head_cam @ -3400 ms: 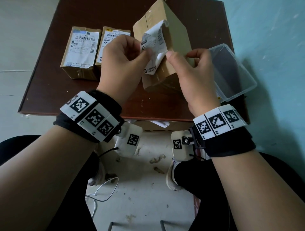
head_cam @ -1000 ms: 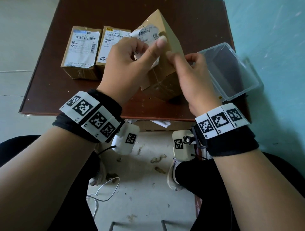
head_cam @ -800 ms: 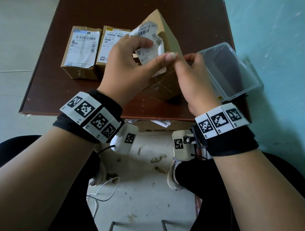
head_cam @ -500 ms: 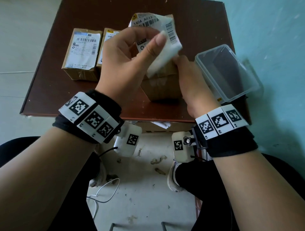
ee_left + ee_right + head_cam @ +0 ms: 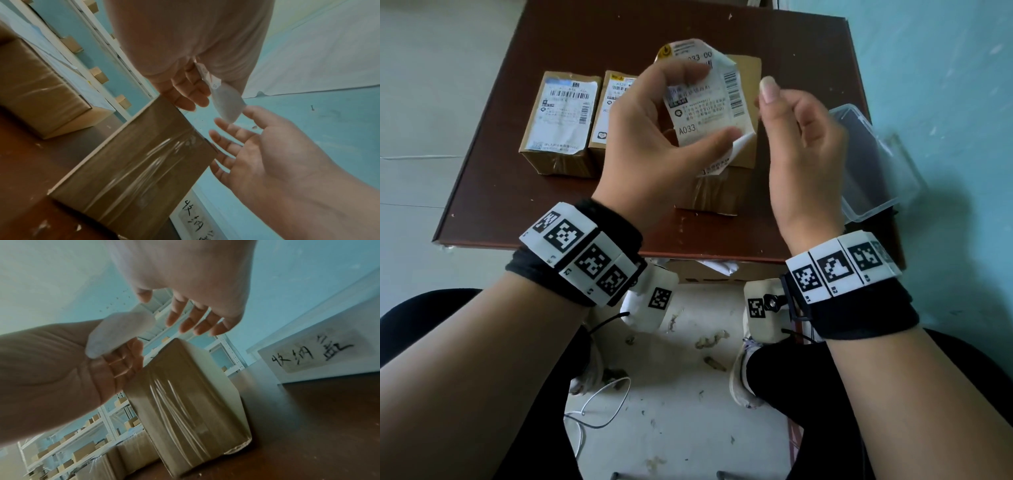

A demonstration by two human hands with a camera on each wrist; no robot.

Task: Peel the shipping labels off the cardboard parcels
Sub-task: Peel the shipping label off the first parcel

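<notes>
My left hand [image 5: 702,106] pinches a peeled white shipping label [image 5: 702,113] marked A033 between thumb and fingers and holds it in the air. The label [image 5: 224,100] hangs free of the bare brown parcel [image 5: 714,188], which rests on the table just beneath. My right hand [image 5: 780,102] hovers right of the label with loosely bent fingers and holds nothing; its palm [image 5: 267,146] faces the left wrist camera. Two smaller parcels [image 5: 561,116] [image 5: 613,102] with labels on top stand side by side at the left. The bare parcel [image 5: 185,402] is wrapped in clear tape.
A clear plastic box [image 5: 873,164] sits at the right edge of the dark brown table [image 5: 551,212]. Below the table's front edge a cardboard box holds crumpled white paper [image 5: 717,269]. My knees and shoes are underneath.
The label has come fully off the parcel and my left hand has lifted it. My right hand has let go and drawn back to the right. The parcel now lies flat.
</notes>
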